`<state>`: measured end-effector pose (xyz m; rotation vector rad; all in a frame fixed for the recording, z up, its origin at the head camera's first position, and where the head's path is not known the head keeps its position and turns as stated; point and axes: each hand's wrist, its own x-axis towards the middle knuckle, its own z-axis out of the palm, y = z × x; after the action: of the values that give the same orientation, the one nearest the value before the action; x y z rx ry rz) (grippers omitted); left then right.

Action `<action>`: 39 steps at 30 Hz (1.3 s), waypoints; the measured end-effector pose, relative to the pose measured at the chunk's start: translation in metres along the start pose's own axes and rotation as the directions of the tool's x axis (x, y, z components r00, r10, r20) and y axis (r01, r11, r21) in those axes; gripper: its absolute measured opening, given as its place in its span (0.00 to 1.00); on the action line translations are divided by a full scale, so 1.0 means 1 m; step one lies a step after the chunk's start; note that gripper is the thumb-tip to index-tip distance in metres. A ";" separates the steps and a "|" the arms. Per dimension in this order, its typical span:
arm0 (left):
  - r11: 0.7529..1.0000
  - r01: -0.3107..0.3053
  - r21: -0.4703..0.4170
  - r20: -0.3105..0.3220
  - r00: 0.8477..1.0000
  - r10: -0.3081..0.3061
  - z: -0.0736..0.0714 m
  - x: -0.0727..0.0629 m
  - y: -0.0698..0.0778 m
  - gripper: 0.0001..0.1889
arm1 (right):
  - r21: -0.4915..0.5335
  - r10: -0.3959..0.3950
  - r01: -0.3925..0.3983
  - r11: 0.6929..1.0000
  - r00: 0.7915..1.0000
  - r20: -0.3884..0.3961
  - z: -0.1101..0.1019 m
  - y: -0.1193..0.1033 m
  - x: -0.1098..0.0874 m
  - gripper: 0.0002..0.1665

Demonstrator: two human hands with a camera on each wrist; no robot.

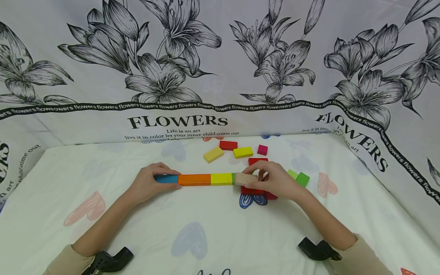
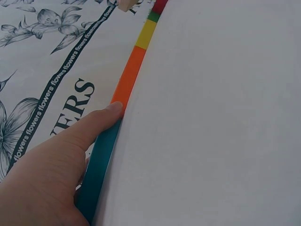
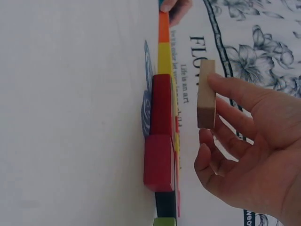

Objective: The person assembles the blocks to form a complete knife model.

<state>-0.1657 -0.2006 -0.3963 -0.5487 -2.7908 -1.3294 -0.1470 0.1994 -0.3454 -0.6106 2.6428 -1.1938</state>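
On the sheet lies a straight row of wooden blocks: a blue block (image 1: 166,178) at its left end, then an orange block (image 1: 194,180), a yellow block (image 1: 221,179) and a green one, mostly hidden. My left hand (image 1: 146,186) grips the blue block between thumb and fingers, its fingertips reaching the orange block's end. A plain wood-coloured block (image 3: 206,94) is pinched between the thumb and fingers of my right hand (image 1: 276,179). In the right wrist view that block is lifted clear of the sheet. From the head it covers part of the row's right end.
Red blocks (image 1: 252,190) lie beneath and around the right hand. Behind the row are a red block (image 1: 228,145), a bright yellow block (image 1: 243,152), a pale yellow block (image 1: 213,155) and a small magenta cube (image 1: 262,149). Green blocks (image 1: 302,179) lie right of the hand.
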 end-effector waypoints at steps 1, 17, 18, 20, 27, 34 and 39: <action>1.000 0.000 0.000 0.001 1.000 0.000 0.000 0.000 0.000 0.19 | -0.001 0.003 -0.003 1.000 1.000 -0.005 -0.002 0.001 0.000 0.19; 1.000 0.022 0.009 0.003 1.000 -0.022 0.000 0.000 0.001 0.19 | -0.015 0.079 -0.080 0.997 0.993 -0.090 -0.016 0.028 0.006 0.24; 1.000 0.022 0.008 0.003 1.000 -0.022 0.000 0.000 0.001 0.19 | -0.017 0.084 -0.086 0.996 0.992 -0.099 -0.016 0.030 0.006 0.25; 1.000 0.018 0.008 0.004 1.000 -0.018 0.000 0.000 0.000 0.19 | -0.019 0.094 -0.097 0.995 0.989 -0.116 -0.016 0.033 0.007 0.25; 1.000 0.011 0.010 -0.002 1.000 -0.011 0.000 0.001 0.000 0.19 | -0.015 0.113 -0.116 0.993 0.986 -0.119 -0.017 0.036 0.009 0.24; 1.000 0.015 0.007 0.000 1.000 -0.015 -0.001 0.001 0.001 0.19 | -0.054 0.125 -0.131 0.990 0.987 -0.099 -0.022 0.039 0.008 0.24; 1.000 0.022 0.008 0.001 1.000 -0.022 -0.001 0.001 0.001 0.19 | -0.058 0.125 -0.129 0.990 0.990 -0.061 -0.026 0.041 0.008 0.23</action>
<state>-0.1665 -0.2004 -0.3947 -0.5211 -2.8098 -1.3221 -0.1745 0.2378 -0.3589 -0.4157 2.7289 -1.1140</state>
